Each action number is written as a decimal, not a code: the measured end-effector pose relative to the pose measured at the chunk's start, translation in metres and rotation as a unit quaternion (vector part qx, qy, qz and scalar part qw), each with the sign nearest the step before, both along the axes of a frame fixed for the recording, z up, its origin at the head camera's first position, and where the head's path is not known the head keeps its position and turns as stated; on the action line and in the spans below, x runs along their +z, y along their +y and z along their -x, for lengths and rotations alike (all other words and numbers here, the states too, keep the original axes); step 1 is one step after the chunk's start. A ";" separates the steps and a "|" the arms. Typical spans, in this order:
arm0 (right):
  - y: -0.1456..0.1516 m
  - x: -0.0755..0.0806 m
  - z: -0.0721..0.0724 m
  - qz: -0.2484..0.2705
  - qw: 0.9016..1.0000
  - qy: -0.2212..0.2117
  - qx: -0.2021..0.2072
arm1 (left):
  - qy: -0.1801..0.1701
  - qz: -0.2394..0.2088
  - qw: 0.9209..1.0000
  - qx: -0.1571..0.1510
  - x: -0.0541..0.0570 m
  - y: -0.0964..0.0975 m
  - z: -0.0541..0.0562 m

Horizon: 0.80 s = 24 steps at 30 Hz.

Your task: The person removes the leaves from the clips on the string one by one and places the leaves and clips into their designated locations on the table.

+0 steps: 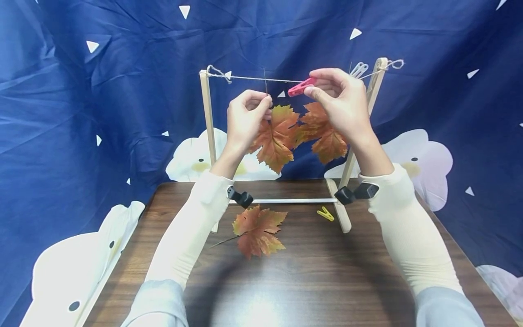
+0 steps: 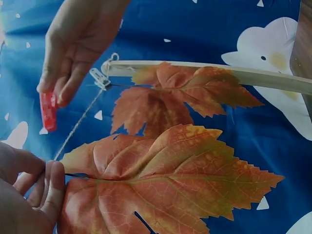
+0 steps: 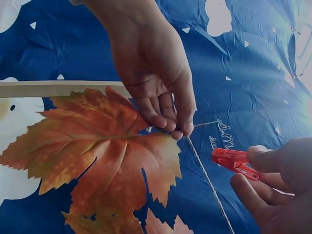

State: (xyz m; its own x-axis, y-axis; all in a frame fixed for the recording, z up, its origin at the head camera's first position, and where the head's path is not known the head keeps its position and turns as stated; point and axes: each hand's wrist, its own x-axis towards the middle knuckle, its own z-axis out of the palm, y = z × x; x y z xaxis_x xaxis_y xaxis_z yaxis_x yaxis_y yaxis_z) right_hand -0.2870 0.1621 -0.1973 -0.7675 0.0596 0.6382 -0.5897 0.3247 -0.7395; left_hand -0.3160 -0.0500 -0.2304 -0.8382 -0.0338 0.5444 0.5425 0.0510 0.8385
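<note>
My left hand [image 1: 248, 116] pinches the thin stem of an orange-yellow artificial maple leaf [image 1: 278, 141], whose blade hangs below the fingers. The stem's tip rises past the twine [image 1: 245, 78]. Between thumb and fingers of my right hand [image 1: 345, 102] is a red clothespin [image 1: 302, 86], close to the twine and right of the stem. A second maple leaf [image 1: 327, 141] hangs farther right, its stem held on the twine by a white clothespin [image 2: 100, 78]. In the right wrist view the red clothespin [image 3: 235, 162] points toward the left hand's fingertips.
Wooden posts [image 1: 208, 118] hold the twine at both ends, joined low down by a white rod [image 1: 294, 200]. On the brown table [image 1: 310, 281] lie another maple leaf [image 1: 259, 231] and a yellow clothespin [image 1: 325, 214]. A blue patterned cloth [image 1: 122, 81] hangs behind.
</note>
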 end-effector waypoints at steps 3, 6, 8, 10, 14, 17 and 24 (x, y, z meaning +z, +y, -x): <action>0.002 -0.004 -0.004 -0.005 1.000 0.001 0.003 | 0.003 -0.004 1.000 -0.003 0.000 -0.004 -0.003; 0.004 -0.009 -0.006 -0.010 1.000 0.005 0.003 | 0.005 -0.005 1.000 -0.005 -0.001 -0.007 -0.007; 0.005 -0.012 -0.008 -0.014 1.000 0.003 0.003 | 0.007 -0.004 1.000 -0.002 -0.002 -0.010 -0.009; 0.006 -0.016 -0.010 -0.023 1.000 0.001 0.001 | 0.008 -0.004 1.000 -0.001 -0.004 -0.012 -0.012; 0.009 -0.022 -0.014 -0.041 0.999 -0.012 -0.002 | 0.005 -0.005 1.000 -0.002 -0.008 -0.016 -0.017; 0.011 -0.027 -0.016 -0.045 0.999 -0.016 0.001 | 0.004 -0.004 1.000 -0.001 -0.011 -0.019 -0.021; 0.017 -0.036 -0.021 -0.046 0.999 -0.019 0.012 | 0.006 -0.004 1.000 0.005 -0.018 -0.024 -0.030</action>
